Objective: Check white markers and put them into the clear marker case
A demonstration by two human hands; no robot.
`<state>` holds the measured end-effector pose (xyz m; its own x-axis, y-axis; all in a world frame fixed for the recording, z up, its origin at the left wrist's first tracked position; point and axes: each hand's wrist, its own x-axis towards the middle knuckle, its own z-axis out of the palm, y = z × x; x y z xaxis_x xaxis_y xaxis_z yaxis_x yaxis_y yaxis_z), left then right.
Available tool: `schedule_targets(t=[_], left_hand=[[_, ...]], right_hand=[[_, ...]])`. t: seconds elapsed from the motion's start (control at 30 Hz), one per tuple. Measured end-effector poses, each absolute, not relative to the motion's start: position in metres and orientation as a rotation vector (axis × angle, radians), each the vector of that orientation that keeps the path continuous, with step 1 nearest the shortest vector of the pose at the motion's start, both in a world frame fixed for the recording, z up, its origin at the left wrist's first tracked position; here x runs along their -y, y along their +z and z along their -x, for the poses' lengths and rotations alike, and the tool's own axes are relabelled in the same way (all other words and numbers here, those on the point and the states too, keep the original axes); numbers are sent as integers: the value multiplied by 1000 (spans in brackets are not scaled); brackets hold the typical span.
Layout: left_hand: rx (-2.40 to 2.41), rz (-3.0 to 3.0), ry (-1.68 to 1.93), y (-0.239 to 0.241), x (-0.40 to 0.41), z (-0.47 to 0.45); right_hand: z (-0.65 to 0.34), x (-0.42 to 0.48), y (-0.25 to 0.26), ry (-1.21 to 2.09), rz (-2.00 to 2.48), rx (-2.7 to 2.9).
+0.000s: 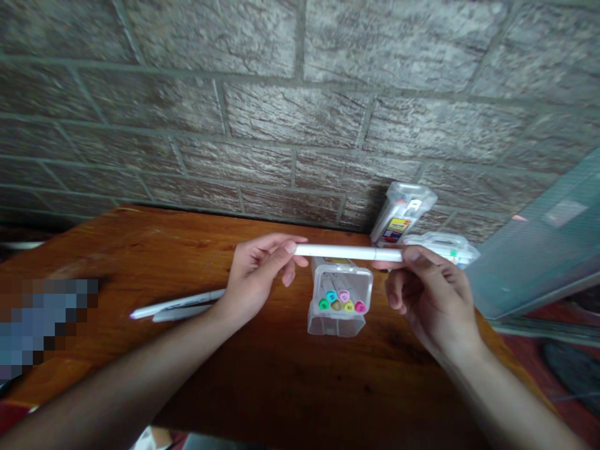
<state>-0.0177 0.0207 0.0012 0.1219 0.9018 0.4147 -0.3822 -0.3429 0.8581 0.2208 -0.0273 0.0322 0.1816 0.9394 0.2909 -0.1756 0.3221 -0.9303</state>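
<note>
A white marker (pixel 341 252) is held level in front of me, above the wooden table. My left hand (pixel 257 269) pinches its left end between thumb and fingers. At its other end, my right hand (pixel 434 284) grips the tip the same way. Below the marker lies a clear plastic case (pixel 368 287) with its open end towards me and its lid hanging down. Several markers (pixel 336 304) with coloured ends, among them green, blue, pink and yellow, rest inside it. Other loose markers (pixel 178 303) lie on the table beside my left forearm.
An upright clear case (pixel 398 215) with a yellow label stands against the brick wall (pixel 262 112). Next to it is another clear container (pixel 462 247), partly behind my right hand. The wooden table (pixel 154 250) ends at the wall; a translucent panel (pixel 539 237) stands at right.
</note>
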Motion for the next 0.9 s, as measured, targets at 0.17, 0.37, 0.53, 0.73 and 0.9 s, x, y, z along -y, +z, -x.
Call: schedule_targets(t=[0.17,0.37,0.53,0.73,0.9], left_hand=[[-591,-1332,1478,-2,-23,18],[-599,-1408,1471,-4,-23,19],[-640,-1503,1479,1,-20,18],[-684,-1528,1484,6,-18,16],[-685,-1608,1515,8,-17,14]], right_hand=[[-223,27,29,956,885,1093],[-223,27,28,941,832,1116],[-223,26,26,949,832,1133],[-225,26,22,930,833,1221],[-226,27,18,862,867,1312]])
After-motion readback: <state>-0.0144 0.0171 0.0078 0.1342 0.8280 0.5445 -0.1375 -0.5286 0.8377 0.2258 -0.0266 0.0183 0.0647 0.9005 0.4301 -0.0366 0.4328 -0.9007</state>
